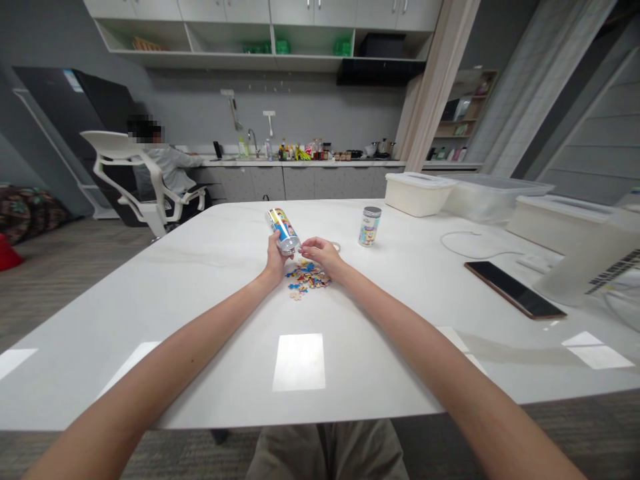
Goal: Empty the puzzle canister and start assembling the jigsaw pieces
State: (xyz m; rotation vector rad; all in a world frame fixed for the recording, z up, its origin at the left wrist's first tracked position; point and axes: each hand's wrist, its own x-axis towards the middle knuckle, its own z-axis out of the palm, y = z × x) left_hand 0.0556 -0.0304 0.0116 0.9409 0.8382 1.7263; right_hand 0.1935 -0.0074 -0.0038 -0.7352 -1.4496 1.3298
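My left hand (275,259) is wrapped round a clear jar (283,231) with a colourful printed label. The jar is tilted, its open-looking end pointing down toward me and to the right. Just right of that end is my right hand (323,256), fingers bent and brought together; whether anything small is between them cannot be made out. Below both hands lies a heap of jigsaw puzzle pieces (309,275), blue, red, yellow and plain wood-coloured. A second jar (369,227), upright with a grey lid, stands farther right. Behind my right hand a pale ring-like lid (337,247) shows in part.
On the right of the white table (200,280) lie a phone (515,289), a white cable (467,255) and a translucent container (575,267). Lidded plastic boxes (419,195) line the far right. Beyond the table, a person (167,167) sits on a white chair (157,193).
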